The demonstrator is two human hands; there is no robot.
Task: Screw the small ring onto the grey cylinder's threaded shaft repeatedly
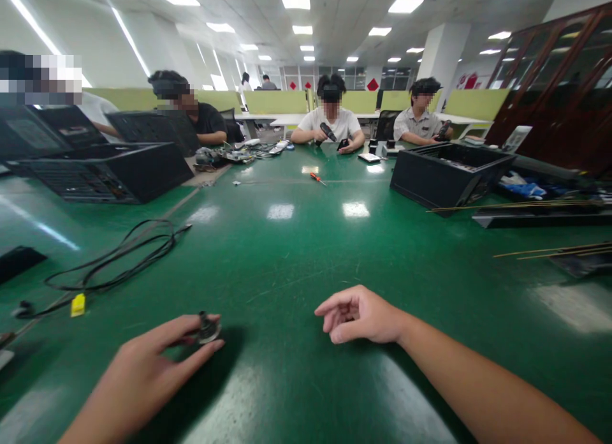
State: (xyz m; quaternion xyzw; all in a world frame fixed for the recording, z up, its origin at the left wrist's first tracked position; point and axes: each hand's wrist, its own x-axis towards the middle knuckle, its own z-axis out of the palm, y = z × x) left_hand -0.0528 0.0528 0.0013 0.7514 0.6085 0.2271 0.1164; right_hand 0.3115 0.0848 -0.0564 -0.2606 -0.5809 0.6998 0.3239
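One glossy green worktable [287, 252] fills the view; its near edge and both sides run out of frame.

Black metal computer cases, count 3: flat case at left [100, 170], open case behind it [43, 131] partly cut off by the left edge, open-topped case at right [447, 173]. Contents of all three are too dark to make out.

Seated people at the far end, count 3: person in black shirt [208, 122], person in white shirt [329, 122], person in grey shirt [415, 122]. Each is hidden below the chest by the table.

Looped black cable [119, 252], count 1, lies at left; its near end runs off towards the left edge.

Left hand [157, 361]: wrist is cut off at the bottom edge. Thumb and forefinger are closed on a small dark round part [208, 329], which sits low on the table at near left. Its detail cannot be resolved.

Right hand [358, 316]: fingers loosely curled inward, narrow, nothing in them. It is well apart from the part.

Red-handled screwdriver [316, 178], count 1, lies at far centre.

Small yellow tag [78, 305], count 1, sits on the cable.
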